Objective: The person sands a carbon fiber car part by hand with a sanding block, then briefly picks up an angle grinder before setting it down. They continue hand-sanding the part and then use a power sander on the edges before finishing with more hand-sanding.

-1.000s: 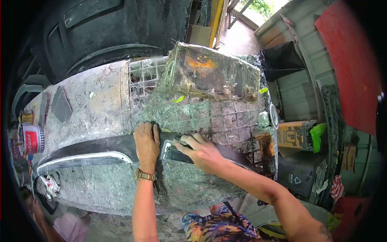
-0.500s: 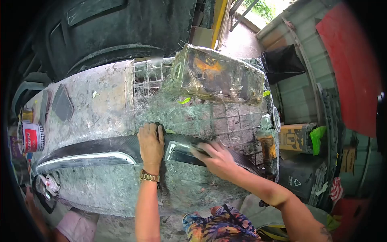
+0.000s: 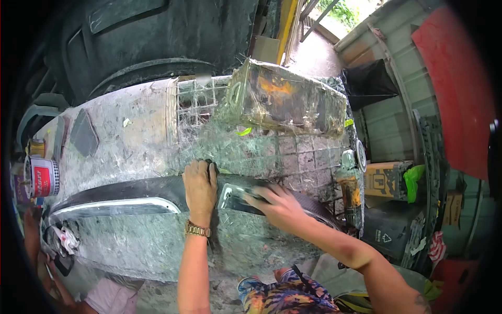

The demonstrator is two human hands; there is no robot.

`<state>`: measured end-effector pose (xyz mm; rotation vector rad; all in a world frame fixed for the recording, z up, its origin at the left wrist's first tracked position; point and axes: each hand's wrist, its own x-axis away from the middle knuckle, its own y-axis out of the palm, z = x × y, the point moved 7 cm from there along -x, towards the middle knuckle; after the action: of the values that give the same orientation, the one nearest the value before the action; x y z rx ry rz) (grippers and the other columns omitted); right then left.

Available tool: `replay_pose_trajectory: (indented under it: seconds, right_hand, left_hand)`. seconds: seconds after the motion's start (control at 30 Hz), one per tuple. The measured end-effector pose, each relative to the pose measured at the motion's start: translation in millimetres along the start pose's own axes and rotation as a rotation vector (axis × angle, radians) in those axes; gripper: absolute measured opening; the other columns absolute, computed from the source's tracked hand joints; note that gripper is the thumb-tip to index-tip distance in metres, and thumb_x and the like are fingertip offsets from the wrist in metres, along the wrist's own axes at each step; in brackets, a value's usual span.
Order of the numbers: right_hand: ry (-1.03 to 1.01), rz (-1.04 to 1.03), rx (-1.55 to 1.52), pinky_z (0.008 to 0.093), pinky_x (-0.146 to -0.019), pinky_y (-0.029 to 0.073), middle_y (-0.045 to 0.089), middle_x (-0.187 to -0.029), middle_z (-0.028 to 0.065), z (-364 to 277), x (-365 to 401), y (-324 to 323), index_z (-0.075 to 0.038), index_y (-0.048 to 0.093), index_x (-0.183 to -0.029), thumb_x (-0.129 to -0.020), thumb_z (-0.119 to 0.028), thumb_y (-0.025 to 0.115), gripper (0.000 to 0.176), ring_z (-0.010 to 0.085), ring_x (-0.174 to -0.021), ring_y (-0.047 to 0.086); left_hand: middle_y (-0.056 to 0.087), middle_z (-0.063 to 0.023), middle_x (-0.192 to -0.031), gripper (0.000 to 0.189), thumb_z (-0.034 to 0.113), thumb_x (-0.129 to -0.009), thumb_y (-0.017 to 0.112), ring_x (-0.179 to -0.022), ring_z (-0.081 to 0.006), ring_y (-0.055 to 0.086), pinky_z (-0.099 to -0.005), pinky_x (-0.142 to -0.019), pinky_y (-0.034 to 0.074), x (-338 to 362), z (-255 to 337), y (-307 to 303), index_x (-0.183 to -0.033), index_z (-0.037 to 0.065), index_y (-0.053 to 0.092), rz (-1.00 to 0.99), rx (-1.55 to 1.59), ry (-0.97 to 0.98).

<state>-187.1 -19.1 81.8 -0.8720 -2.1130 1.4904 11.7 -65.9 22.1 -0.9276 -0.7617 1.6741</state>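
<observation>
A long, curved black carbon-fibre car trim panel (image 3: 130, 189) lies across the workbench, with a pale-edged opening in its left half and a second light-rimmed recess (image 3: 228, 195) right of the middle. My left hand (image 3: 200, 184), with a gold watch (image 3: 197, 228) on its wrist, is closed over the panel's middle, fingertips at the far edge. My right hand (image 3: 277, 203) rests over the panel, just right of the recess rim. Its fingers are smeared by motion, and whatever may be under them is hidden.
A grimy rectangular block (image 3: 293, 99) stands on the far side of the worn bench (image 3: 130, 240). To the left are a red-labelled can (image 3: 44, 177) and a crumpled white rag (image 3: 68, 240). Another person's hand and arm (image 3: 39, 251) show at the lower left. A cardboard box (image 3: 384, 180) sits right.
The view has shifted slightly, so the bench appears a little further right. My right hand is blurred in both frames over the same area; my left keeps its hold. The other person's arms show more.
</observation>
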Motion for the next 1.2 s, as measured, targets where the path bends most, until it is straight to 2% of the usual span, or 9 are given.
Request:
replay_pose_trajectory:
  seconds: [0.1,0.23,0.37,0.53,0.67,0.8,1.03,1.13,1.2]
  right_hand:
    - [-0.005,0.003,-0.017,0.0427,-0.099,0.05,0.058,-0.129,0.0093,2,4,-3,-0.013,0.063,-0.14,-0.08,-0.001,0.063,0.061,0.0297,-0.118,0.056]
    - [-0.06,0.034,-0.081,0.0425,-0.097,0.05,0.058,-0.129,0.0085,-13,-37,-4,-0.014,0.064,-0.139,-0.079,-0.002,0.064,0.061,0.0294,-0.117,0.057]
    - [0.031,0.028,0.017,0.0432,-0.096,0.05,0.058,-0.131,0.0087,14,62,-12,-0.014,0.063,-0.14,-0.08,-0.001,0.064,0.062,0.0293,-0.118,0.058]
    - [-0.05,0.068,-0.006,0.039,-0.098,0.049,0.058,-0.128,0.0027,2,-15,1,-0.017,0.062,-0.144,-0.078,-0.004,0.066,0.068,0.0254,-0.114,0.057]
    - [0.036,0.017,0.04,0.0412,-0.098,0.049,0.056,-0.13,0.0043,20,59,-15,-0.015,0.064,-0.141,-0.079,-0.004,0.064,0.063,0.0261,-0.115,0.056]
    - [-0.009,0.053,-0.008,0.0412,-0.097,0.05,0.056,-0.131,0.005,9,11,-6,-0.014,0.064,-0.141,-0.078,-0.003,0.065,0.064,0.0273,-0.116,0.056]
    - [0.052,0.036,0.013,0.0413,-0.1,0.049,0.056,-0.131,0.005,17,49,-20,-0.014,0.064,-0.139,-0.077,-0.005,0.066,0.063,0.0262,-0.116,0.055]
    - [0.034,0.035,-0.016,0.0409,-0.099,0.049,0.057,-0.129,0.0037,9,-3,-7,-0.015,0.065,-0.14,-0.077,-0.006,0.067,0.064,0.0251,-0.115,0.055]
    - [0.06,-0.013,-0.107,0.0416,-0.099,0.049,0.057,-0.13,0.0036,14,-3,-7,-0.016,0.066,-0.139,-0.08,-0.006,0.067,0.059,0.0252,-0.115,0.055]
  left_hand:
    - [0.057,-0.0147,-0.094,0.017,0.019,-0.101,0.062,-0.093,-0.0352,0.055,-0.0479,-0.083,0.044,0,0,0,-0.093,0.004,0.059,0.018,-0.008,0.003]
    - [0.057,-0.0148,-0.094,0.017,0.019,-0.101,0.062,-0.092,-0.0349,0.055,-0.0477,-0.083,0.043,0,1,-3,-0.093,0.005,0.059,-0.011,0.002,-0.006]
    - [0.057,-0.0147,-0.093,0.016,0.018,-0.1,0.062,-0.092,-0.0343,0.055,-0.0467,-0.083,0.043,1,1,-1,-0.093,0.005,0.059,-0.003,0.037,-0.002]
    - [0.057,-0.0177,-0.093,0.02,0.02,-0.102,0.06,-0.095,-0.0377,0.055,-0.0482,-0.085,0.042,-1,0,0,-0.093,0.003,0.057,-0.029,0.051,-0.031]
    - [0.058,-0.0187,-0.096,0.02,0.02,-0.103,0.059,-0.096,-0.0386,0.055,-0.049,-0.086,0.042,-1,-1,2,-0.094,0.002,0.058,-0.048,0.044,-0.026]
    - [0.058,-0.0193,-0.097,0.02,0.02,-0.103,0.058,-0.097,-0.0394,0.055,-0.0496,-0.087,0.042,0,0,2,-0.096,0.001,0.059,-0.04,0.028,-0.021]
    - [0.057,-0.0195,-0.096,0.021,0.02,-0.104,0.057,-0.096,-0.0398,0.055,-0.0497,-0.086,0.042,1,-1,4,-0.095,0.002,0.058,-0.045,-0.002,-0.012]
    - [0.057,-0.0193,-0.096,0.021,0.02,-0.104,0.058,-0.095,-0.04,0.054,-0.0495,-0.086,0.042,0,0,3,-0.095,0.002,0.057,-0.035,-0.007,-0.004]
    - [0.057,-0.0191,-0.096,0.02,0.02,-0.104,0.058,-0.095,-0.0401,0.055,-0.0494,-0.086,0.043,1,0,3,-0.095,0.002,0.057,-0.056,-0.001,-0.002]
